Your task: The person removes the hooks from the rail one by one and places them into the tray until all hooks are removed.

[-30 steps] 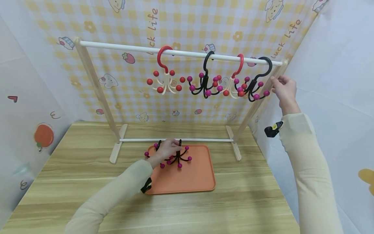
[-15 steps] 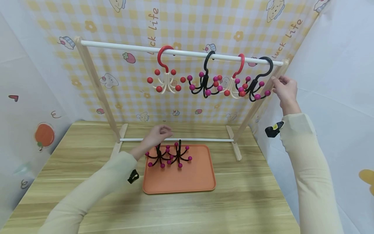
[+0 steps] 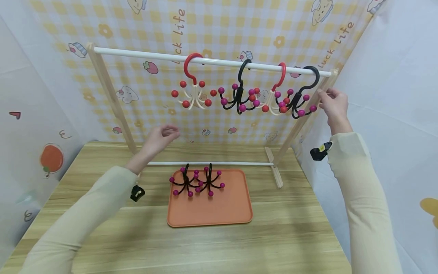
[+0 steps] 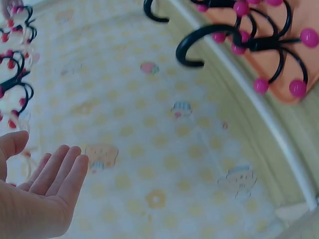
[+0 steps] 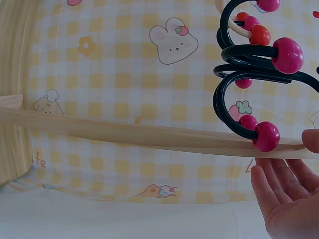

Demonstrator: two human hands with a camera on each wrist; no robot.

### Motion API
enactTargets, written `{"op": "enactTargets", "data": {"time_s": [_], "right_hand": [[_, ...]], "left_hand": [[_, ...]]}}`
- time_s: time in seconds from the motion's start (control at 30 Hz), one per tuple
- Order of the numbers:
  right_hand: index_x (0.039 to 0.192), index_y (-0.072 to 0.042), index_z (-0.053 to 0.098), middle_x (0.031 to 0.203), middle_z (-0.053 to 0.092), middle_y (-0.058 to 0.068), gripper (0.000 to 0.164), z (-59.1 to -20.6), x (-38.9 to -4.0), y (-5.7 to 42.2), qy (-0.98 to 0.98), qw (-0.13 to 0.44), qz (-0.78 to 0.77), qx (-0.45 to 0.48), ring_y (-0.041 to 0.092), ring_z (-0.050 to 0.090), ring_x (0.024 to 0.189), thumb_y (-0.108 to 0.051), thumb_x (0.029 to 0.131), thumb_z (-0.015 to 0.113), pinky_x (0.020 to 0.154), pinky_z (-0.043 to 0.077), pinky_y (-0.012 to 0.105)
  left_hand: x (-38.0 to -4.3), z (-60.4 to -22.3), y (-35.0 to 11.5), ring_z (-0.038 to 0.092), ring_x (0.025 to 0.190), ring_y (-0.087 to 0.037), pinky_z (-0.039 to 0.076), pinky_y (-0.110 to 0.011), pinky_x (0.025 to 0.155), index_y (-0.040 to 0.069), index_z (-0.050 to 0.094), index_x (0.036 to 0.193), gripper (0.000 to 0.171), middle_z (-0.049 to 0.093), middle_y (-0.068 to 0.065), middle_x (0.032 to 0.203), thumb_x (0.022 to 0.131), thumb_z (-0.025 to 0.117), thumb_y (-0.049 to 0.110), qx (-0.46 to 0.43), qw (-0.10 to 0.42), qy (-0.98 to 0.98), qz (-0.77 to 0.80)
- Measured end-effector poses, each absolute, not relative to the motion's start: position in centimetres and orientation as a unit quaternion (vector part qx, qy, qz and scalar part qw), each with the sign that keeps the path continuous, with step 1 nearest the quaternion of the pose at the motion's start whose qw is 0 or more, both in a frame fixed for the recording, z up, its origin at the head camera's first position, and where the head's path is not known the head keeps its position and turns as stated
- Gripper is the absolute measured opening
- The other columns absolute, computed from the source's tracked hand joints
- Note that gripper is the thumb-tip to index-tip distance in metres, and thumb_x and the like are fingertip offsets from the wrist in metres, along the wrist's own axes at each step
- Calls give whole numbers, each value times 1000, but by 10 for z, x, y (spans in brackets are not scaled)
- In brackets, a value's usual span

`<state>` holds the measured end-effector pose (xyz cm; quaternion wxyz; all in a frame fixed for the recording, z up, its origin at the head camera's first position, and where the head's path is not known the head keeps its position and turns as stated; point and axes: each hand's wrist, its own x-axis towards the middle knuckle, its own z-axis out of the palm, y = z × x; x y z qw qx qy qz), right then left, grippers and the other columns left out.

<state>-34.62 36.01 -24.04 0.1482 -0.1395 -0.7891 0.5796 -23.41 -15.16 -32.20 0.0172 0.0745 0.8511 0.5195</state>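
So the left hand (image 3: 160, 139) is just up in the air, nothing in it, fingers loose. Below and right of it, two black hangers (image 3: 209, 182) with pink balls sit on an orange tray (image 3: 219, 211). The right hand (image 3: 333, 104) is gripping the wooden rack post (image 5: 164, 138), with another black hanger (image 3: 296, 99) hooked on the white rail (image 3: 143, 55) just left of it.

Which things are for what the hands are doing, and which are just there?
Seem part of the job:
left hand
right hand
rack
two red-hooked hangers, hung up
two hung black hangers
orange tray
two unhung black hangers

Seem just there:
checked cloth
white sheet
wooden table
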Motion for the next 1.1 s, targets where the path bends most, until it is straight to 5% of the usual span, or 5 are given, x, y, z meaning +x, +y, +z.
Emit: {"op": "enactTargets", "data": {"time_s": [0.4,0.6,0.67,0.9,1.1], "right_hand": [[118,-21,56,112,57,-3,45,-266,-387,395,-769,164,600,-146,11,54,94,-37,77,66,73,49,21],[119,-22,54,115,55,-2,51,-271,-393,400,-774,164,592,-152,12,51,100,-43,75,66,72,49,19],[119,-23,54,114,56,-3,53,-271,-392,402,-779,160,592,-133,11,51,99,-46,72,67,67,50,16],[123,-15,51,118,54,2,47,-232,-334,344,-790,159,571,-154,13,51,98,-36,82,60,84,45,24],[117,-21,56,113,57,-2,48,-262,-377,388,-792,162,571,-142,11,52,96,-44,76,65,76,48,21]], "left_hand": [[-236,-294,-189,52,98,-26,45,-30,77,-1,48,119,43,54,-20,114,89,51,31,43,-71,860,503],[-236,-281,-203,55,82,-8,45,-14,65,0,53,114,40,58,-19,109,88,53,31,24,-142,861,488],[-236,-278,-207,55,83,-6,45,-16,67,0,53,113,40,59,-16,108,88,54,31,16,-162,858,487],[-240,-270,-220,46,110,-11,36,-25,94,2,50,118,38,52,-7,119,87,56,22,-3,-248,813,527],[-242,-267,-232,29,121,-5,20,-19,102,6,42,127,43,39,-2,133,88,54,17,-13,-308,799,517]]}}
